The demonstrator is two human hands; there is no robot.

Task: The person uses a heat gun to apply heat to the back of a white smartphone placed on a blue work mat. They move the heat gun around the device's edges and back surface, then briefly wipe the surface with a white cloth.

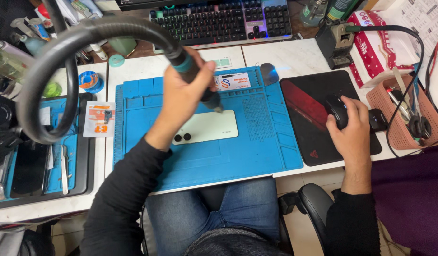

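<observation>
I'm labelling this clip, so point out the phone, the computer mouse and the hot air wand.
phone (214, 127): head view, middle of its pale back.
computer mouse (336, 110): head view, its black top.
hot air wand (210, 98): head view, dark barrel near the nozzle.

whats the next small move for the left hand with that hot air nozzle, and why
Probably ease the nozzle a little lower and along the top edge of the pale green phone. The left hand holds its tip just above that edge, the phone lies back-up on the blue mat, and the right hand rests on the mouse.

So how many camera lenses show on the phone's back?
2: both dark lenses sit side by side at the pale phone's left end, beside the left hand's wrist; others may be hidden.
</observation>
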